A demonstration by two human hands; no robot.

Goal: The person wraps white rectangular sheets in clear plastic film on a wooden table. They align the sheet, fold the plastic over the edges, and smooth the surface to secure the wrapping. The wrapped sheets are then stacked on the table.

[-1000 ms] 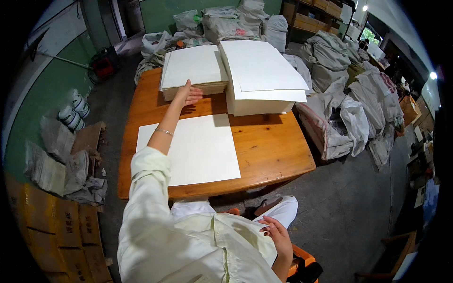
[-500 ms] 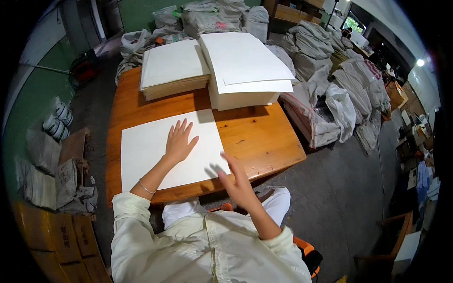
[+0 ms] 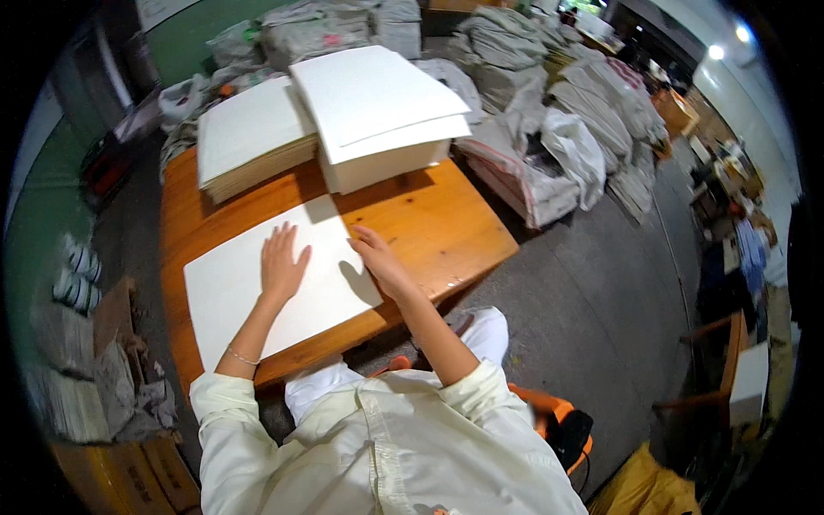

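A large white sheet of paper or thin card lies flat near the front of the wooden table. My left hand rests palm down on it, fingers stretched out. At the sheet's right edge is my right hand, fingers extended and a shadow beneath; whether it touches the sheet I cannot tell. Behind the sheet stands a stack of cream-white sheets on the left. A taller stack of white sheets sits beside it, its top sheet slightly askew.
Sacks and plastic-wrapped bundles crowd the floor beyond the table. White buckets and cardboard boxes stand to the left. An orange seat shows by my right side, and a wooden chair is farther right.
My right hand has moved forward from the table's front edge to the sheet's right edge. The left hand stays flat on the sheet. The whole view has shifted and tilted.
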